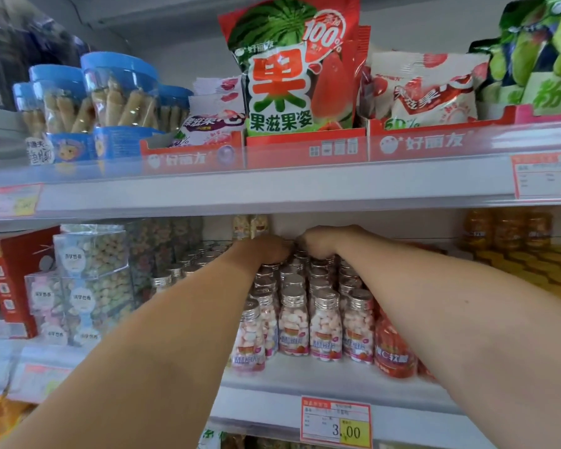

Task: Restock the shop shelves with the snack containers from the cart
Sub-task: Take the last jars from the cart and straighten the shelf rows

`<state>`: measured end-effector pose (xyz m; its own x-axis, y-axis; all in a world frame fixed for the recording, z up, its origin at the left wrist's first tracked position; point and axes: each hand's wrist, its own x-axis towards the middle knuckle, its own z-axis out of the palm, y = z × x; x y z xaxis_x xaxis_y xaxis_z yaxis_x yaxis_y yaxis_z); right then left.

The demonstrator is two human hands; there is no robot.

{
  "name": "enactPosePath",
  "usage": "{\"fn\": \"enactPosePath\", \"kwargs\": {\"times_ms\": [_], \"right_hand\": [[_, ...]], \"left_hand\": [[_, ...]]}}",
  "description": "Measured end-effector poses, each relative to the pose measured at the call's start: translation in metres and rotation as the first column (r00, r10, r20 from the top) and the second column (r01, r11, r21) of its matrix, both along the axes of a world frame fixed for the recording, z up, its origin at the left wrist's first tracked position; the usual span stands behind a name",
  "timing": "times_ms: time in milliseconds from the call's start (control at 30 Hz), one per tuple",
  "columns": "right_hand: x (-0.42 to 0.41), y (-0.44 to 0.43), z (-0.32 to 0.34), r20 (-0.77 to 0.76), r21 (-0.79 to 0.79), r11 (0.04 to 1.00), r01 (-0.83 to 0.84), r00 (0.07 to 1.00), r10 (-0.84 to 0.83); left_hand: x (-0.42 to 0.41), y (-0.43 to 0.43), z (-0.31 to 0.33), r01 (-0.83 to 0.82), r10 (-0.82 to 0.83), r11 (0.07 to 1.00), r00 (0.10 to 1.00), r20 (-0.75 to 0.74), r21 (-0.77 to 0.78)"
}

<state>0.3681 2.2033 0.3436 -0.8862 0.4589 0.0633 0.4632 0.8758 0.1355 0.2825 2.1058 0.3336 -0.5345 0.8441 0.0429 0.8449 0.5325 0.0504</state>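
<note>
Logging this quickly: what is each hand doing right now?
Left hand: on the back silver-capped bottles; grip cannot be told.
Right hand: same, cannot be told.

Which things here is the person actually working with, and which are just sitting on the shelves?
In the job: left hand, right hand, silver-capped candy bottles, the shelf under them.
Just there: watermelon bag, blue-lidded tubs, red box, yellow price tag.

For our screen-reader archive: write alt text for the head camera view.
Two bare arms reach deep into a shop shelf, the left hand and right hand close together over the rear rows of small silver-capped bottles. A watermelon bag stands among snack bags on the upper shelf; a price tag reads 3.00.
</note>
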Motion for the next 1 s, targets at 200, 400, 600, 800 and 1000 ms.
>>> {"fn": "enactPosePath", "kwargs": {"times_ms": [200,400,600,800,1000], "right_hand": [[-0.012,0.012,-0.009,-0.022,0.085,0.996,-0.025,0.999,0.027],[-0.008,0.016,-0.01,-0.078,0.09,0.994,-0.067,0.994,0.074],[-0.01,0.02,-0.014,-0.106,0.121,0.991,-0.064,0.991,0.077],[-0.007,0.018,-0.013,-0.107,0.118,0.991,-0.059,0.992,0.071],[-0.004,0.016,-0.01,-0.059,0.082,0.996,-0.022,0.998,0.027]], "left_hand": [[-0.001,0.002,-0.005,-0.008,0.008,1.0,1.0,0.03,-0.016],[0.0,0.001,-0.005,0.002,-0.003,1.0,0.998,0.062,0.015],[0.001,0.001,-0.006,-0.016,0.016,1.0,0.997,0.073,0.011],[0.001,-0.003,-0.007,0.018,-0.023,0.999,0.994,0.104,0.048],[0.002,-0.004,-0.005,0.046,-0.051,0.998,0.989,0.142,0.04]]}}
